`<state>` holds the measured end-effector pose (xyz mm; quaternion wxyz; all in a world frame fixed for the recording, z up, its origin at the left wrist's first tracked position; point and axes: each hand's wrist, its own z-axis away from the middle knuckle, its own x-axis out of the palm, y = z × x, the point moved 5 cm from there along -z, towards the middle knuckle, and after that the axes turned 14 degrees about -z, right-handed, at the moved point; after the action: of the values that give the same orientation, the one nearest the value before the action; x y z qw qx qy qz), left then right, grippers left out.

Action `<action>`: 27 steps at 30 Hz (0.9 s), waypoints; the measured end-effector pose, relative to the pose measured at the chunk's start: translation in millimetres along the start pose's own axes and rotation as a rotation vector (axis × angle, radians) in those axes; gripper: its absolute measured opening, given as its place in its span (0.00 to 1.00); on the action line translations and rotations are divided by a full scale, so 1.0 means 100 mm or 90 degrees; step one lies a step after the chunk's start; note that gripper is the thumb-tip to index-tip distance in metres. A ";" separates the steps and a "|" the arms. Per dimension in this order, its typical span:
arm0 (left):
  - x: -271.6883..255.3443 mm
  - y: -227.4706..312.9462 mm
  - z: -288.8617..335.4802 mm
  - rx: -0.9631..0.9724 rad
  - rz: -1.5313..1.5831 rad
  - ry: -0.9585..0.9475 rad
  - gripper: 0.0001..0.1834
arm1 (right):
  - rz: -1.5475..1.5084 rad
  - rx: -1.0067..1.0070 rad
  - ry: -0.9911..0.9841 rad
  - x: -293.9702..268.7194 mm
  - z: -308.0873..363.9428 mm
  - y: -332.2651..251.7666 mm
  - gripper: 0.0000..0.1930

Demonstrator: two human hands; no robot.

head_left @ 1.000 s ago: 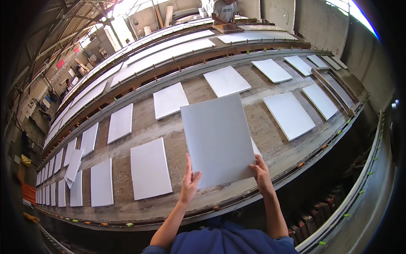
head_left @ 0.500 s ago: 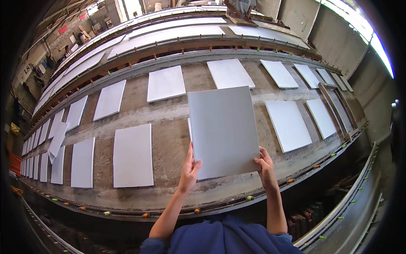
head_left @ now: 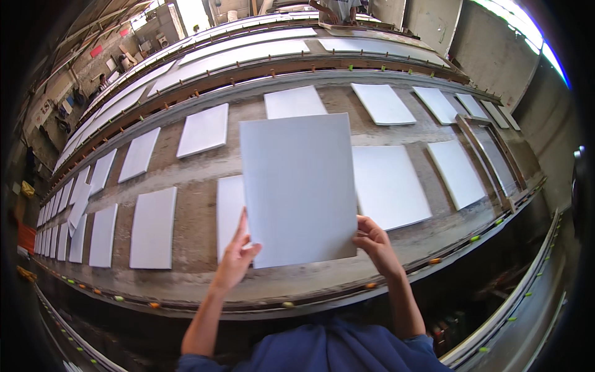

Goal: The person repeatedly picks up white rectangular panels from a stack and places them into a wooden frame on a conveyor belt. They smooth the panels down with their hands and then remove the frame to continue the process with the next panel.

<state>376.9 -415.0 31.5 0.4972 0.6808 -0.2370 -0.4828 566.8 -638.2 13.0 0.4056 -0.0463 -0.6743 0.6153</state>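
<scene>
A flat, pale rectangular stack of white sheets (head_left: 297,189) is raised above the long table, its broad face toward me. My left hand (head_left: 237,251) grips its lower left edge, with the thumb in front and the fingers behind. On the opposite edge, my right hand (head_left: 376,245) pinches the lower right side between thumb and fingers. Behind it on the table, a white stack (head_left: 229,214) is partly covered by the held one. To the right lies another white stack (head_left: 392,186), its left edge close to the held one in view.
More white stacks (head_left: 153,228) lie in two rows along the worn brown table (head_left: 198,239). A wooden-edged screen frame (head_left: 489,158) rests at the right end. Orange and green pegs line the near rail. A person (head_left: 338,11) works at a farther table.
The held stack has moved rightward along the table and now faces me more squarely. My view has turned a little to the right. Both hands keep their hold.
</scene>
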 end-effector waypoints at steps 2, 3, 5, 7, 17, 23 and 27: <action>0.28 0.30 -0.07 -0.020 -0.010 -0.018 0.42 | -0.003 0.008 -0.018 -0.24 0.14 -0.24 0.22; 0.45 0.40 -0.09 -0.040 0.006 -0.002 0.42 | 0.015 0.032 -0.021 -0.38 0.19 -0.37 0.23; 0.77 0.64 -0.19 -0.048 -0.032 -0.002 0.42 | -0.031 0.005 -0.003 -0.70 0.26 -0.55 0.23; 1.11 0.85 -0.33 -0.025 -0.030 0.022 0.41 | -0.028 -0.029 0.019 -1.00 0.31 -0.80 0.24; 2.45 1.16 -0.83 -0.010 0.113 0.066 0.31 | -0.067 -0.114 0.122 -2.12 0.36 -1.31 0.25; 2.73 1.04 -0.83 -0.064 0.258 0.126 0.30 | -0.003 -0.114 0.154 -2.21 0.44 -1.44 0.23; 2.82 1.18 -0.84 -0.060 0.239 0.170 0.30 | 0.013 -0.090 0.140 -2.26 0.38 -1.59 0.23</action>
<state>589.8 -650.1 22.8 0.6365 0.6588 -0.2689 -0.2976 764.2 -832.8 43.0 0.4665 -0.1494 -0.6669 0.5615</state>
